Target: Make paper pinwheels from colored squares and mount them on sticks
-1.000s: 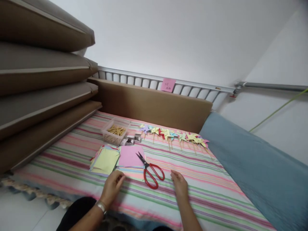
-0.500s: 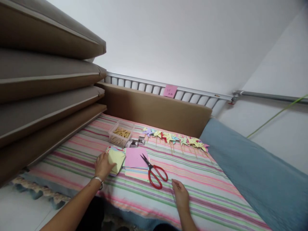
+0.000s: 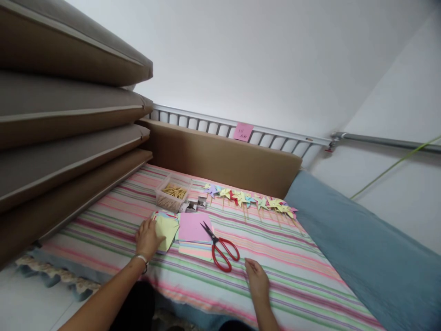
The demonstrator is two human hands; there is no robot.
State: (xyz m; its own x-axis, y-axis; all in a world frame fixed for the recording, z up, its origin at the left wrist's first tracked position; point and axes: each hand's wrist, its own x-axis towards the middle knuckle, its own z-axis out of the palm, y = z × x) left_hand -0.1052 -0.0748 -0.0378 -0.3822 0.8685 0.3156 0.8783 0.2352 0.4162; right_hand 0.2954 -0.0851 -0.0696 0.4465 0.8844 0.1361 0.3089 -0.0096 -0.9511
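Currently: cushion stack (image 3: pixel 72 105), striped cloth (image 3: pixel 292 262), left hand (image 3: pixel 147 240) at yellow-topped paper stack (image 3: pixel 166 233), right hand (image 3: pixel 257 281) near scissors (image 3: pixel 215 239).
Cushion stack cut off at left edge. Left hand: thumb over top sheet, fingers along the left side, hiding it; can't tell if it grips. Right hand: fingers curled, just beside the red handles; can't tell if it pinches anything. Pinwheels (image 3: pixel 241 198) overlap in a row at the back. Clear box (image 3: pixel 168 204) of sticks behind the paper. Pink-topped stack (image 3: pixel 195 227) just right of the yellow, scissor blades over it. Small boxes (image 3: pixel 201 202): contents unreadable. Vs 1.0 s ago: left hand moved from the yellow stack's near edge to its left side; right hand roughly unchanged.
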